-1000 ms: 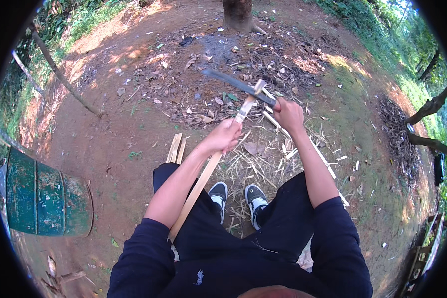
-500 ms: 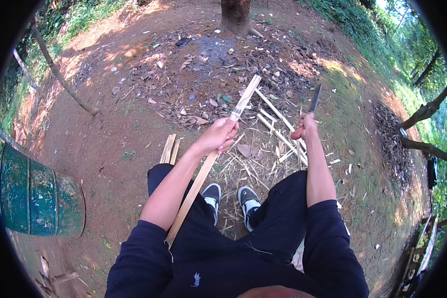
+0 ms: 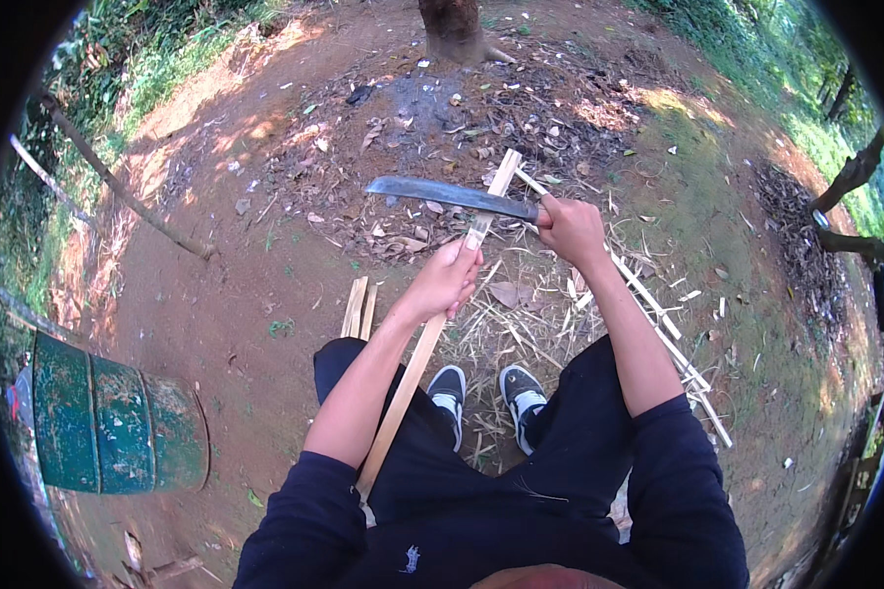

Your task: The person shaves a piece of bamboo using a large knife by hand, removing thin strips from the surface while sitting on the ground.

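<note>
My left hand (image 3: 448,281) is wrapped round a long pale bamboo strip (image 3: 401,407), which slants from beside my left hip up and away to the right. In my right hand (image 3: 571,232) is the handle of a machete (image 3: 440,190). Its long dark blade points left and crosses the strip just beyond my left hand, near the strip's far end. Whether the edge bites into the strip I cannot tell. Thin split sticks (image 3: 663,339) lie on the ground by my right forearm, partly hidden by it.
Shorter bamboo pieces (image 3: 359,309) stick up beside my left knee. Shavings (image 3: 509,329) litter the dirt around my shoes (image 3: 523,398). A green metal drum (image 3: 118,422) is at the left, a tree trunk (image 3: 452,29) at the far side. Dry leaves cover the ground ahead.
My right hand has swung inward to the left, bringing the machete from pointing away at the right to lying across the strip. My left hand keeps its hold. The whole view has shifted slightly.
</note>
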`<state>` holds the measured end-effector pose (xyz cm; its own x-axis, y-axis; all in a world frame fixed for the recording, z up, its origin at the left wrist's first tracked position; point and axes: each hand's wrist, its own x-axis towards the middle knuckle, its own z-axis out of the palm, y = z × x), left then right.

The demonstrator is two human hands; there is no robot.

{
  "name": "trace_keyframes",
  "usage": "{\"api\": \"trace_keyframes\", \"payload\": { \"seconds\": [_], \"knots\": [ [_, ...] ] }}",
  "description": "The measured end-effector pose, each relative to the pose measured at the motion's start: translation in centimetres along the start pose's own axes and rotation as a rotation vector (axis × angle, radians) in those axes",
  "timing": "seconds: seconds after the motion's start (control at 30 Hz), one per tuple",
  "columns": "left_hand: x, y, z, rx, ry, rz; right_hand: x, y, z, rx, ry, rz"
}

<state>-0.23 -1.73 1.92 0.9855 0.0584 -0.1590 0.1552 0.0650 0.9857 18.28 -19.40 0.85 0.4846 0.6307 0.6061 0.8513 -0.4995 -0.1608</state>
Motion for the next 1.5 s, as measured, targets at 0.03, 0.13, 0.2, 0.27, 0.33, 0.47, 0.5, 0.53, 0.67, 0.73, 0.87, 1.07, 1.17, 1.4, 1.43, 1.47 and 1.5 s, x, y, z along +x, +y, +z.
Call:
{"api": "trace_keyframes", "payload": {
  "seconds": [0.03, 0.13, 0.2, 0.27, 0.33, 0.47, 0.5, 0.53, 0.67, 0.73, 0.87, 1.07, 1.17, 1.4, 1.43, 1.47, 1.5],
  "knots": [
    [-0.5, 0.3, 0.2, 0.061, 0.029, -0.002, 0.0, -0.1, 0.4, 0.006, 0.018, -0.018],
    [-1.2, 0.4, 0.2, 0.178, 0.053, 0.007, -0.1, 0.1, 1.8, 0.047, -0.009, -0.011],
    [-1.4, 0.1, 0.3, 0.225, 0.054, 0.01, 0.0, 1.1, 2.4, 0.037, 0.012, -0.024],
    [-1.6, -0.9, 0.3, 0.28, 0.065, 0.0, -0.1, 2.3, 2.9, 0.02, 0.021, -0.019],
    [-0.5, -1.8, -0.5, 0.309, 0.079, 0.009, -0.4, 3.5, 3.8, 0.003, 0.034, 0.006],
    [-2.0, -0.9, 1.8, 0.17, -0.072, -0.114, -2.5, 11.3, 6.2, -0.137, -0.115, 0.548],
    [-2.6, -0.4, 1.4, 0.079, -0.111, -0.024, -3.9, 13.3, 6.6, -0.092, -0.114, 0.758],
    [-2.6, -0.7, 0.4, 0.115, -0.039, -0.033, -5.6, 15.6, 6.5, -0.063, -0.104, 0.974],
    [-3.0, -2.0, -4.0, 0.016, 0.175, -0.062, -3.0, 10.3, 6.0, 0.545, 0.027, 1.636],
    [0.0, -0.9, -0.7, -0.044, -0.006, -0.002, -7.0, 20.7, 6.1, 0.797, 0.502, 1.552],
    [0.2, -1.0, -0.1, 0.054, 0.006, -0.052, -5.7, 18.5, 5.9, 0.407, 0.104, 1.24],
    [-0.1, -1.1, -0.7, 0.001, 0.039, -0.051, -1.1, 5.5, -0.4, 0.335, 0.069, 0.614],
    [-0.3, -0.7, 0.0, 0.112, 0.09, -0.051, -0.5, 2.7, -1.4, 0.292, 0.034, 0.413],
    [-0.6, 0.0, -0.3, 0.001, 0.052, -0.059, 0.1, -1.2, -0.6, 0.173, -0.089, 0.082],
    [-0.8, 0.3, -0.4, -0.055, 0.042, -0.061, 0.0, -1.6, -0.3, 0.212, -0.091, 0.062],
    [-0.8, 0.2, -0.7, -0.102, 0.033, -0.055, -0.1, -2.1, 0.1, 0.235, -0.115, 0.072],
    [-0.8, 0.2, -0.9, -0.152, 0.024, -0.047, -0.3, -2.7, 0.4, 0.256, -0.142, 0.08]
  ]
}}
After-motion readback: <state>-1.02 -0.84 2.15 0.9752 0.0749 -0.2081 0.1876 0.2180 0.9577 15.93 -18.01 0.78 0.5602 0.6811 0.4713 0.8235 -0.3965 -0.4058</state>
